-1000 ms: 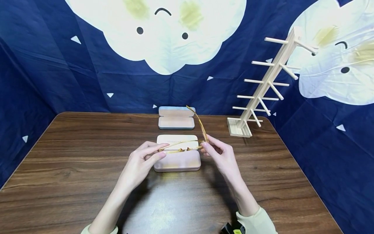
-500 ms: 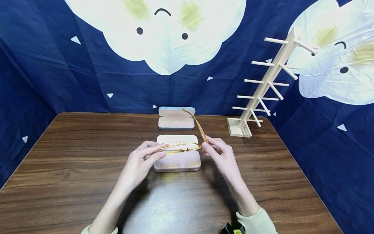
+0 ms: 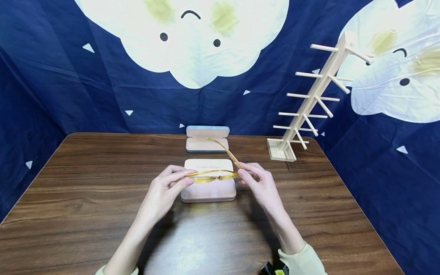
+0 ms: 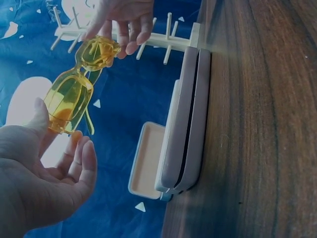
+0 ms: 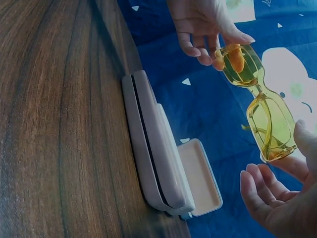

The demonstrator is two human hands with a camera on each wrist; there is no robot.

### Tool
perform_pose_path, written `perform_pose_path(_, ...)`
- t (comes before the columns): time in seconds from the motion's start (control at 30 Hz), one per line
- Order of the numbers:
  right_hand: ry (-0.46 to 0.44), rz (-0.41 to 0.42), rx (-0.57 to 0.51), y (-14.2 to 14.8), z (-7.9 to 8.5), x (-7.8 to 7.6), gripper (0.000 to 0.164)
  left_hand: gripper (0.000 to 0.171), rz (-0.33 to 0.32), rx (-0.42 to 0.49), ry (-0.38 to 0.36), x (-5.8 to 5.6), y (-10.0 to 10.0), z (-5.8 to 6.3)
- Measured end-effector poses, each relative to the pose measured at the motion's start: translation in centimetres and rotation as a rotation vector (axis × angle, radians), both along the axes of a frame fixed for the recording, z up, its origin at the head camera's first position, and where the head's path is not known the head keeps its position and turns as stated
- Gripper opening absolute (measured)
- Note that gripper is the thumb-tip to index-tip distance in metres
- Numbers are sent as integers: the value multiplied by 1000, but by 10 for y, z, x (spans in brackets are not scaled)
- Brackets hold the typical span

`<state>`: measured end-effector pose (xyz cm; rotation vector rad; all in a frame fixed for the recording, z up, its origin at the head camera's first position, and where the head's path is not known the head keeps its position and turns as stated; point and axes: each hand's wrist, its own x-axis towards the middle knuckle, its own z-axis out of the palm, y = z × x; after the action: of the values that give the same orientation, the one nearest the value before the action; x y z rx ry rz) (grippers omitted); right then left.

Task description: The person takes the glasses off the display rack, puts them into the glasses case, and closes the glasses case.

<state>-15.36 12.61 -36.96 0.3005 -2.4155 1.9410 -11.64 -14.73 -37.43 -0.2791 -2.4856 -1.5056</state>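
Yellow-tinted glasses [image 3: 206, 178] with a see-through amber frame are held up between both hands, above the pink case [image 3: 208, 191]. My left hand [image 3: 168, 187] pinches their left end between thumb and fingers. At the right end, my right hand [image 3: 258, 183] pinches the frame by the hinge, and one temple sticks out from there toward the back. The other temple lies folded across behind the lenses. Both lenses [image 4: 69, 96] show in the left wrist view, and the right wrist view shows the glasses [image 5: 270, 121] raised off the table.
Behind the pink case lies a white case [image 3: 206, 163] with printed lettering. Farther back, a blue case [image 3: 207, 144] stands open with a pale lining. A wooden peg rack [image 3: 309, 99] rises at the table's back right, before the blue cloth [image 3: 103, 95].
The glasses have tilted so their lenses face more toward the head camera. The outstretched temple's tip has swung left and down. Both hands keep their hold.
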Motion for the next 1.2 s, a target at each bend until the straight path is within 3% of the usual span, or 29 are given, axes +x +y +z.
perform_pose_path(0.4, 39, 43, 31, 0, -1, 0, 26, 19, 5, 43, -2, 0, 0, 0)
perform_pose_path(0.8, 92, 48, 139, 2, 0, 2, 25, 14, 79, 128, -8, 2, 1, 1)
perform_pose_path(1.2, 70, 65, 144, 1, 2, 3, 32, 10, 107, 101, -17, -1, 2, 1)
